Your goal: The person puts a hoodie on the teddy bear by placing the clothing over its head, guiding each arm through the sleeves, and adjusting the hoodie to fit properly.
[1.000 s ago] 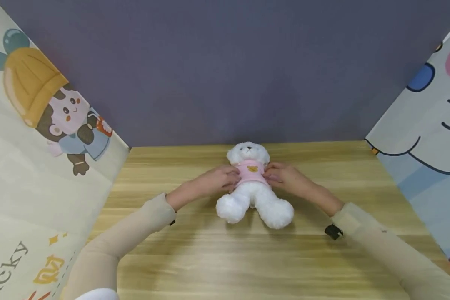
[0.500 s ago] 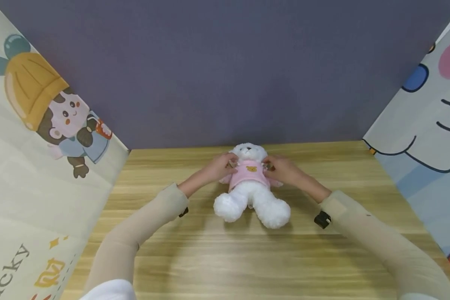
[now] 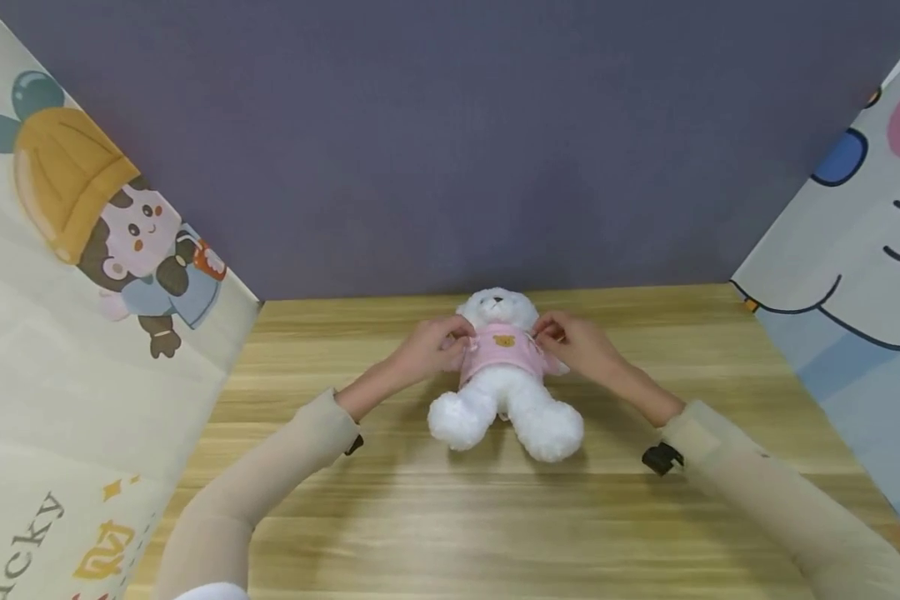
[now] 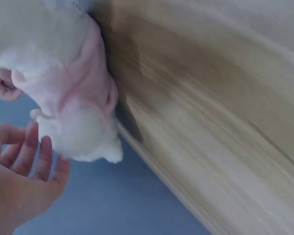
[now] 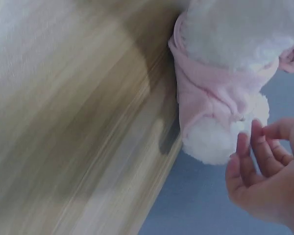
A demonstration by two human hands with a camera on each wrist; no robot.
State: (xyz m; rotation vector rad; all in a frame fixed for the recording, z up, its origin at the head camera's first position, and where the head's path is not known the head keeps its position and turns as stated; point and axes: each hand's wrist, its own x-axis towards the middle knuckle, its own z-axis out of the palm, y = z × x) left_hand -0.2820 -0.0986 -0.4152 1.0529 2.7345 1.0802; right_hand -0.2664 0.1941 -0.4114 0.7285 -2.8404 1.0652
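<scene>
A white plush teddy bear [image 3: 543, 421] lies on its back on the wooden table, head toward the grey wall. It wears a pink shirt [image 3: 498, 354] with a small bear face on the chest. My left hand [image 3: 429, 346] pinches the shirt at the shoulder on the left, thumb and index finger together. At the opposite shoulder, my right hand [image 3: 585, 346] pinches the shirt likewise. Both wrist views show the bear from its leg end, with my left hand [image 4: 27, 178] and right hand [image 5: 269, 166] by the shoulders; the exact grip is partly hidden there.
A wood-grain table [image 3: 457, 533] extends below and around the bear. Behind its far edge rises a plain grey wall [image 3: 450, 150]. Printed panels with cartoon figures flank the table, one on the left [image 3: 195, 400] and one on the right [image 3: 817, 267].
Both hands moved from the bear's sides up to its shoulders, uncovering the sleeves. In the last half second they drew slightly outward from the neck. The bear stays almost in place.
</scene>
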